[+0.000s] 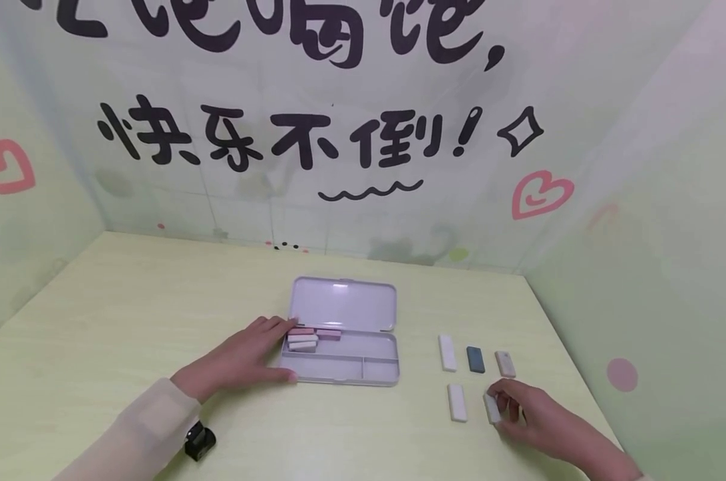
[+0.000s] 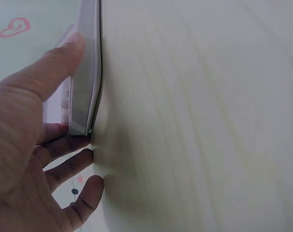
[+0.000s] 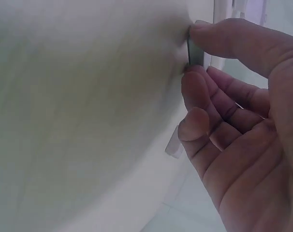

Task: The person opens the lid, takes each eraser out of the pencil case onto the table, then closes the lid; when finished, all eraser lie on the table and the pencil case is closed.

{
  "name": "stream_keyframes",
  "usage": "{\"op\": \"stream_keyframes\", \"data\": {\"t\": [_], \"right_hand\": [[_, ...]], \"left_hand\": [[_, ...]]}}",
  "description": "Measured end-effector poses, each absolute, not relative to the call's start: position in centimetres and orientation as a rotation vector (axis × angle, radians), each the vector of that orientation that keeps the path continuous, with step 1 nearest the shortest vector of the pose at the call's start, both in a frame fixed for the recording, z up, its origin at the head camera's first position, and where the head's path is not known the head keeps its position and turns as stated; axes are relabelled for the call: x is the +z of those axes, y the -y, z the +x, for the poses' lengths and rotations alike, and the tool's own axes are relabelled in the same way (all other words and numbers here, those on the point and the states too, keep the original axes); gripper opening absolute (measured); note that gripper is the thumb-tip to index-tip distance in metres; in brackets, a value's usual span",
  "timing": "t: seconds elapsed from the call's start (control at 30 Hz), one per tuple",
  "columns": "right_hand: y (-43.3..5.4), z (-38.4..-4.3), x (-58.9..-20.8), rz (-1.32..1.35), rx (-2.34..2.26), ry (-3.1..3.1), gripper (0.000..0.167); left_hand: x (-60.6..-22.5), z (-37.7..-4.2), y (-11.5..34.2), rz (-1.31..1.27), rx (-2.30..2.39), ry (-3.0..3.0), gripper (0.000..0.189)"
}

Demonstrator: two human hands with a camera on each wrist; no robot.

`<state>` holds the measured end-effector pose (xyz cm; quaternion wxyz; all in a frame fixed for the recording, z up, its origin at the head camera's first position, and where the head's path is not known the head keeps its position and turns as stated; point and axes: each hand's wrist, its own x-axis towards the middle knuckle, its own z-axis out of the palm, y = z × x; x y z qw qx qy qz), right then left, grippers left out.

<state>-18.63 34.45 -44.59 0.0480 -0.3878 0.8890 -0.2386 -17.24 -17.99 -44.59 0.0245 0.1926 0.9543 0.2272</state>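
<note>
A lilac pencil case [image 1: 350, 369] lies on the table with its lid [image 1: 344, 304] raised at the back. My left hand [image 1: 239, 357] holds its left end, thumb on the front edge and fingers by the hinge side; the left wrist view shows the thumb [image 2: 62, 60] against the case wall. In the rear compartment sit several small pink and white eraser-like blocks [image 1: 302, 339]. Over on the right, my right hand [image 1: 533, 414] pinches a pale grey-green eraser-like block [image 1: 491, 407] between thumb and fingertips. The right wrist view shows its narrow side [image 3: 196, 53]; fingers cover part of it.
Near the right hand lie a white block [image 1: 447, 353], a dark blue block [image 1: 475, 359], a pinkish-beige block [image 1: 505, 364] and another pale block [image 1: 457, 402]. Printed walls [image 1: 266, 207] enclose the table's back and sides. A black device [image 1: 200, 441] is at the left wrist.
</note>
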Motion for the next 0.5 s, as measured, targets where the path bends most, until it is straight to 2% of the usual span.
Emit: {"op": "stream_keyframes", "data": {"t": [0.5], "right_hand": [[-34.73, -18.53, -44.5, -1.012, -0.864, -2.596, 0.037]], "left_hand": [[-44.67, -17.19, 17.91, 0.587, 0.699, -2.952, 0.102]]}}
